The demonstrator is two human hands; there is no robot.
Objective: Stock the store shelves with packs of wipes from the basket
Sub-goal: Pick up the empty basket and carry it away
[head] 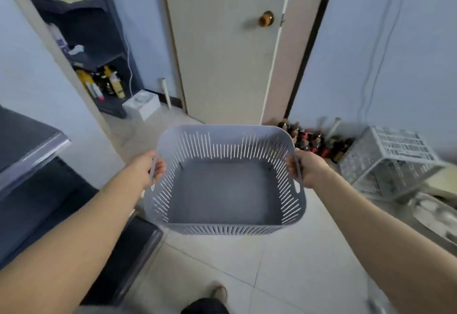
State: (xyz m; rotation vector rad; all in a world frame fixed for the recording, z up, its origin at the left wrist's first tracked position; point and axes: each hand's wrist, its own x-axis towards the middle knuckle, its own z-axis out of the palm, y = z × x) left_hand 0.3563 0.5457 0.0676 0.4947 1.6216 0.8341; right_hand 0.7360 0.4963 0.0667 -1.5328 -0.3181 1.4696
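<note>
- Forearms [74, 234]: both reach forward from the lower corners of the view, one to each side of the basket [222, 130].
- Left hand [146, 167]: fingers curled through the handle slot in the basket's left wall, gripping it.
- Right hand [308, 169]: wrapped round the handle in the right wall in the same way. The two opposed grips keep the basket level and off the floor [284, 276].
- Basket: grey with slotted walls, carried in mid-air in front of the body. Its bottom is bare, and no packs of wipes show inside.
- Shelves [81, 2]: dark unit at upper left. Pale flat items lie on the top shelf, too blurred to identify as wipes. Bottles [108, 83] stand on the lowest level.
- Judgement: the basket is empty, so the stocking is probably finished or a refill is due.
- Surroundings: a door [222, 54] is straight ahead. A white crate [385, 160] lies tilted at the right.
</note>
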